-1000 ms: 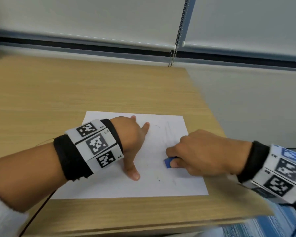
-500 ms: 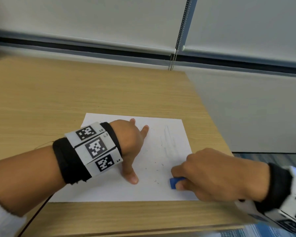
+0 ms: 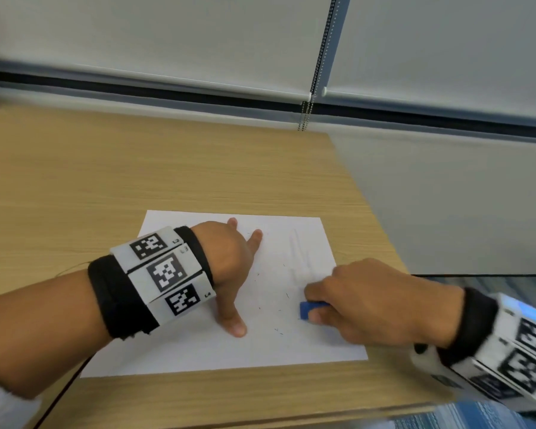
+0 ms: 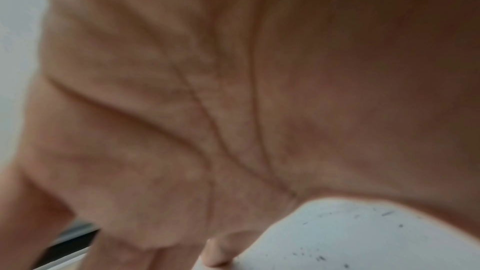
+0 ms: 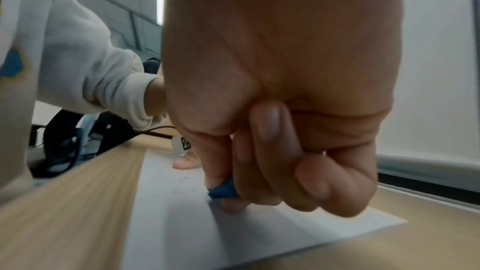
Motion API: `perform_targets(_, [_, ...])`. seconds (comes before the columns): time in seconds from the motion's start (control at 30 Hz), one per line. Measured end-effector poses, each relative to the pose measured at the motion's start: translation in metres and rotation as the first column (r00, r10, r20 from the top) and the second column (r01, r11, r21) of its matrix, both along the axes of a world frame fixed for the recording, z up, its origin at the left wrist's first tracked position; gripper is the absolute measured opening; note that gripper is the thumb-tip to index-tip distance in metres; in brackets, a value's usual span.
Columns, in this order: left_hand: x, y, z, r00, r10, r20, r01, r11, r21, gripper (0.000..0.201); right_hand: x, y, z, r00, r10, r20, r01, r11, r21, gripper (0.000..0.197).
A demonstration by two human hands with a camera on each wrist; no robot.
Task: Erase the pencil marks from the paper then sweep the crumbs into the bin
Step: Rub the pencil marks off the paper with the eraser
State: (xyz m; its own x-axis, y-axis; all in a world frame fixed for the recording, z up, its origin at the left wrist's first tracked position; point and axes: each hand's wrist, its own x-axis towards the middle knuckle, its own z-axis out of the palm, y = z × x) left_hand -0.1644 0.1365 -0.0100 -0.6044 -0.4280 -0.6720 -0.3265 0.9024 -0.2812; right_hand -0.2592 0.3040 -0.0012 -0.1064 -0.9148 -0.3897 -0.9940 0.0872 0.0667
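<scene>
So the biggest thing here is the light wood-grain desk, pushed up near a pale grey wall with roller blinds hanging above it. A beaded blind chain drops down between the two blinds.

Lying flat on the desk near its front right corner is the white rectangular sheet of paper. There are still faint grey pencil strokes on the right part of it, and a scatter of little dark eraser crumbs across the middle, between my two hands.

My left hand is planted on the paper's left half, palm down, fingers straight and spread, thumb stretched toward me with its tip on the sheet. It's just pressing the paper flat, not gripping anything. The left wrist view is mostly blurry palm, with a bit of crumb-speckled paper under it.

My right hand is over the right side of the sheet, fingers curled in tight, thumb and fingertips pinching the small blue block eraser. In the right wrist view the eraser's lower corner sits right down on the paper.

Both wrists have black bands with white blocks of square black-and-white markers. A thin dark cable runs off the front left of the desk. The bin is nowhere in any of these views.
</scene>
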Motion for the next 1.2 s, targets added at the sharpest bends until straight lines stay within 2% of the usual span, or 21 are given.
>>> perform_targets(0.07, [0.000, -0.001, 0.000, 1.000, -0.009, -0.001, 0.009, 1.000, 0.005, 0.150, 0.001, 0.015, 0.001, 0.998, -0.067, -0.016, 0.066, 0.997, -0.048, 0.026])
perform_targets(0.13, [0.001, -0.002, 0.001, 1.000, -0.027, -0.002, 0.027, 1.000, 0.001, 0.151, 0.003, 0.031, 0.003, 0.989, -0.147, -0.006, 0.143, 0.971, -0.192, 0.030])
perform_targets(0.23, [0.004, -0.003, 0.003, 0.998, -0.060, -0.013, 0.060, 0.998, -0.005, 0.151, 0.014, 0.056, 0.000, 0.961, -0.222, 0.165, 0.273, 0.866, -0.419, 0.039])
perform_targets(0.33, [0.006, -0.005, 0.002, 0.996, -0.091, -0.022, 0.090, 0.996, -0.006, 0.150, 0.033, 0.072, -0.022, 0.900, -0.273, 0.340, 0.407, 0.808, -0.427, 0.046])
perform_targets(0.4, [0.008, -0.008, 0.000, 0.993, -0.110, -0.034, 0.110, 0.994, 0.010, 0.149, 0.039, 0.078, -0.046, 0.884, -0.254, 0.393, 0.430, 0.770, -0.471, 0.042])
perform_targets(0.57, [0.022, -0.013, 0.001, 0.992, -0.118, -0.054, 0.121, 0.990, 0.071, 0.142, 0.043, 0.082, -0.078, 0.845, -0.218, 0.489, 0.513, 0.593, -0.621, 0.036])
perform_targets(0.7, [0.037, -0.020, -0.001, 0.977, -0.187, -0.102, 0.194, 0.979, 0.063, 0.118, 0.046, 0.081, -0.087, 0.857, -0.179, 0.483, 0.498, 0.531, -0.686, 0.032])
perform_targets(0.83, [0.058, 0.002, -0.005, 0.896, -0.391, -0.210, 0.407, 0.912, 0.040, 0.101, 0.047, 0.081, -0.092, 0.847, -0.174, 0.502, 0.516, 0.491, -0.702, 0.031])
perform_targets(0.87, [0.064, 0.015, -0.010, 0.854, -0.458, -0.247, 0.484, 0.873, 0.058, 0.099, 0.048, 0.080, -0.093, 0.844, -0.174, 0.507, 0.522, 0.480, -0.705, 0.031])
perform_targets(0.97, [0.081, 0.054, -0.032, 0.650, -0.640, -0.409, 0.717, 0.696, 0.049, 0.079, 0.049, 0.080, -0.095, 0.843, -0.165, 0.512, 0.526, 0.454, -0.719, 0.032])
perform_targets(1.0, [0.086, 0.059, -0.040, 0.648, -0.632, -0.424, 0.721, 0.688, 0.076, 0.073, 0.049, 0.080, -0.096, 0.844, -0.160, 0.512, 0.524, 0.450, -0.724, 0.032])
perform_targets(1.03, [0.091, 0.056, -0.049, 0.669, -0.606, -0.429, 0.706, 0.700, 0.112, 0.070, 0.050, 0.080, -0.096, 0.845, -0.154, 0.513, 0.523, 0.446, -0.726, 0.032])
perform_targets(1.1, [0.094, 0.048, -0.049, 0.677, -0.578, -0.456, 0.676, 0.733, 0.076, 0.075, 0.050, 0.080, -0.097, 0.843, -0.148, 0.518, 0.524, 0.441, -0.728, 0.031])
perform_targets(1.2, [0.091, 0.037, -0.029, 0.788, -0.456, -0.413, 0.510, 0.860, 0.023, 0.098, 0.049, 0.080, -0.097, 0.836, -0.145, 0.529, 0.534, 0.439, -0.723, 0.033])
